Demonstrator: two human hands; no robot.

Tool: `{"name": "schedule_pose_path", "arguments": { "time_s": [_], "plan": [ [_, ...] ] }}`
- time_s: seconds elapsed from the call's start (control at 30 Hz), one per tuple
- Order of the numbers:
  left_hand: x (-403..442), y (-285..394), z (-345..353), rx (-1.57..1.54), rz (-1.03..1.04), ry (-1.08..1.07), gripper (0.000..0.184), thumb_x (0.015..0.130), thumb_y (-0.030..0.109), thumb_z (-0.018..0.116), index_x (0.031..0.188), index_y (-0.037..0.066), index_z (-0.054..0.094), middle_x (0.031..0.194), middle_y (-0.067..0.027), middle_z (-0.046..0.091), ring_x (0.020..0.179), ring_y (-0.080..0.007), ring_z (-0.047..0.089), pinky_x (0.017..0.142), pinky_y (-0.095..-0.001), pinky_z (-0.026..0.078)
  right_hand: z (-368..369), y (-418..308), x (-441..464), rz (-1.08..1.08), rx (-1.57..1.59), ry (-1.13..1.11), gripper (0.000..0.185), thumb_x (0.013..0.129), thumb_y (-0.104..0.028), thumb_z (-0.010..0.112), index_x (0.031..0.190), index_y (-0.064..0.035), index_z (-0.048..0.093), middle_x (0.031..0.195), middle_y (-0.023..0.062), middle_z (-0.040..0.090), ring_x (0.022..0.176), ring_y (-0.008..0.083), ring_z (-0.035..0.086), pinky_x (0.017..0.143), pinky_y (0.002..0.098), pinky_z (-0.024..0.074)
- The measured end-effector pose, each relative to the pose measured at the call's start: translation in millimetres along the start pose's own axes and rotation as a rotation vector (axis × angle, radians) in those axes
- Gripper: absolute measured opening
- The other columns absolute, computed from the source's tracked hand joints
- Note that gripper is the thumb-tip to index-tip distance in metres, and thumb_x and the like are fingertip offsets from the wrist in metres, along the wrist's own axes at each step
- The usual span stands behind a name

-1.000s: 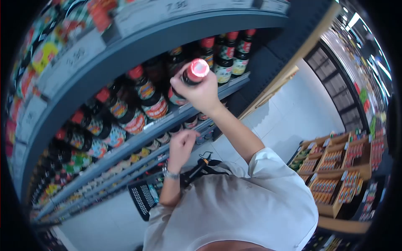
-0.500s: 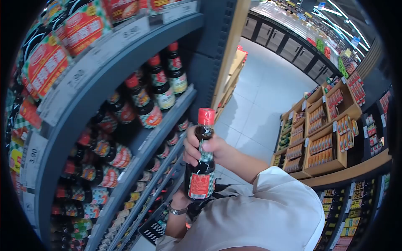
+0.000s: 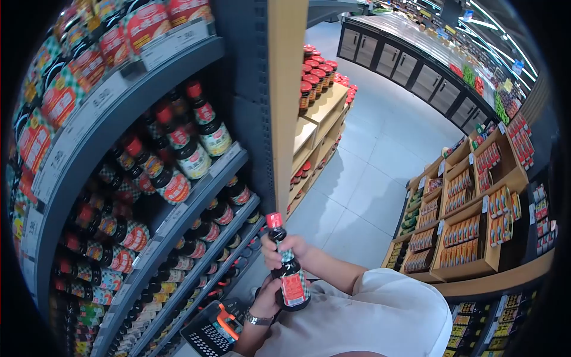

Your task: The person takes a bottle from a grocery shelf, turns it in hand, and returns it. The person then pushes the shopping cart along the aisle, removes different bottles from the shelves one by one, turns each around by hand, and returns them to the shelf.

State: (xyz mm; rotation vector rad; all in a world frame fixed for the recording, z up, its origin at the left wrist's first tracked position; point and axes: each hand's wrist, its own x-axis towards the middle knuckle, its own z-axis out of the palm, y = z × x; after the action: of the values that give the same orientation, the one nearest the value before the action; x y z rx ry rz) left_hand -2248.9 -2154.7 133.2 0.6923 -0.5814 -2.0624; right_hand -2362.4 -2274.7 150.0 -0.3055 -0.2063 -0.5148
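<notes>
A dark soy sauce bottle with a red cap and a red-and-checked label stands slightly tilted in front of my chest. My right hand is wrapped round its neck and shoulder, just below the cap. Lower down, my left hand, with a metal watch on the wrist, is against the bottle's side near the base; its fingers are partly hidden behind the glass. Beneath my left forearm is a black basket with an orange handle.
To the left, a dark shelf unit carries rows of similar bottles, with price tags along its edges. Red-lidded jars stand on a wooden shelf ahead. Wooden bins of packets line the right side. Pale floor tiles run between.
The bottle and both hands are lower in view, with my left hand now higher against the bottle. My view has turned, showing the red-lidded jars and more of the basket with its orange handle.
</notes>
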Motion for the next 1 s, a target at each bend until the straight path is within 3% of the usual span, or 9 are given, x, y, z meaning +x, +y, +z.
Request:
{"name": "schedule_pose_path", "arguments": {
  "time_s": [0.33, 0.43, 0.53, 0.67, 0.73, 0.83, 0.9, 0.93, 1.0],
  "plan": [
    [-1.5, -15.7, 46.1, -0.04, 0.084, 0.347, 0.066, 0.089, 0.054, 0.032, 0.118, -0.004, 0.042, 0.104, -0.0219, 0.057, 0.093, -0.0325, 0.061, 0.083, -0.0422, 0.049, -18.9, 4.4, -4.9, 0.086, 0.176, -0.026, 0.031, 0.072, -0.02, 0.063, 0.094, -0.0106, 0.042, 0.07, 0.0047, 0.052, 0.064, 0.0206, 0.058, 0.065, 0.0339, 0.0504],
    [-6.5, -13.9, 49.6, -0.224, 0.07, 0.383, 0.067, 0.089, 0.053, 0.022, 0.118, -0.004, 0.043, 0.102, -0.0252, 0.059, 0.092, -0.0345, 0.061, 0.083, -0.0437, 0.049, -25.7, 9.0, -1.0, 0.145, 0.18, -0.04, 0.026, 0.072, -0.016, 0.06, 0.092, -0.0112, 0.043, 0.066, 0.0037, 0.051, 0.062, 0.0193, 0.056, 0.065, 0.0333, 0.0474],
    [-13.3, -24.3, 33.5, -0.213, 0.121, 0.495, 0.063, 0.09, 0.048, 0.021, 0.118, -0.004, 0.043, 0.104, -0.0252, 0.058, 0.093, -0.0349, 0.061, 0.084, -0.0434, 0.049, -38.4, 22.6, 8.5, 0.218, 0.394, -0.109, 0.025, 0.072, -0.013, 0.058, 0.091, -0.0112, 0.043, 0.063, 0.0029, 0.05, 0.058, 0.0182, 0.054, 0.063, 0.0327, 0.0447],
    [-36.7, -44.5, -7.0, -0.138, 0.086, 0.558, 0.052, 0.092, 0.036, 0.027, 0.121, -0.004, 0.044, 0.11, -0.0184, 0.059, 0.099, -0.0276, 0.06, 0.09, -0.0391, 0.046, -51.6, 49.3, 30.0, 0.275, 0.556, -0.269, 0.022, 0.073, -0.013, 0.056, 0.09, -0.0104, 0.041, 0.061, 0.0025, 0.048, 0.053, 0.0169, 0.05, 0.062, 0.0323, 0.0428],
    [-42.7, -17.8, 17.9, -0.161, 0.105, 0.55, 0.05, 0.092, 0.034, 0.029, 0.123, -0.003, 0.043, 0.114, -0.0168, 0.057, 0.104, -0.0256, 0.058, 0.093, -0.0382, 0.043, -56.4, 62.2, 39.1, 0.329, 0.629, -0.288, 0.023, 0.073, -0.013, 0.056, 0.089, -0.0093, 0.041, 0.061, 0.0028, 0.049, 0.053, 0.018, 0.05, 0.061, 0.033, 0.0429],
    [-51.9, -10.3, 2.1, -0.244, 0.117, 0.484, 0.05, 0.093, 0.036, 0.028, 0.122, -0.003, 0.043, 0.114, -0.0168, 0.057, 0.104, -0.0268, 0.057, 0.092, -0.0397, 0.045, -51.2, 65.9, 47.8, 0.37, 0.507, -0.154, 0.022, 0.073, -0.012, 0.055, 0.09, -0.0083, 0.042, 0.061, 0.0037, 0.048, 0.054, 0.0186, 0.05, 0.062, 0.0338, 0.0444],
    [-55.9, 5.1, -1.3, -0.294, 0.094, 0.401, 0.05, 0.093, 0.039, 0.028, 0.119, -0.001, 0.043, 0.112, -0.0171, 0.057, 0.101, -0.0285, 0.058, 0.09, -0.0411, 0.046, -38.0, 62.9, 52.7, 0.367, 0.159, 0.11, 0.019, 0.075, -0.009, 0.055, 0.09, -0.007, 0.044, 0.063, 0.005, 0.05, 0.056, 0.019, 0.053, 0.064, 0.0351, 0.0468],
    [-57.4, 9.2, -5.0, -0.299, 0.091, 0.392, 0.05, 0.093, 0.039, 0.028, 0.119, -0.001, 0.043, 0.112, -0.0171, 0.057, 0.101, -0.0285, 0.058, 0.09, -0.0411, 0.046, -29.5, 62.4, 54.1, 0.365, 0.153, 0.118, 0.019, 0.075, -0.009, 0.055, 0.09, -0.007, 0.044, 0.063, 0.005, 0.05, 0.056, 0.019, 0.053, 0.064, 0.0351, 0.0468],
    [-58.8, 15.4, -15.8, -0.196, 0.064, 0.514, 0.05, 0.096, 0.038, 0.027, 0.12, -0.003, 0.044, 0.11, -0.0183, 0.057, 0.099, -0.027, 0.06, 0.089, -0.0395, 0.046, -7.2, 58.6, 58.3, 0.299, -0.258, 0.471, 0.017, 0.077, -0.005, 0.056, 0.091, -0.0065, 0.046, 0.066, 0.0062, 0.054, 0.06, 0.0192, 0.057, 0.064, 0.0344, 0.0491]
  ]
}}
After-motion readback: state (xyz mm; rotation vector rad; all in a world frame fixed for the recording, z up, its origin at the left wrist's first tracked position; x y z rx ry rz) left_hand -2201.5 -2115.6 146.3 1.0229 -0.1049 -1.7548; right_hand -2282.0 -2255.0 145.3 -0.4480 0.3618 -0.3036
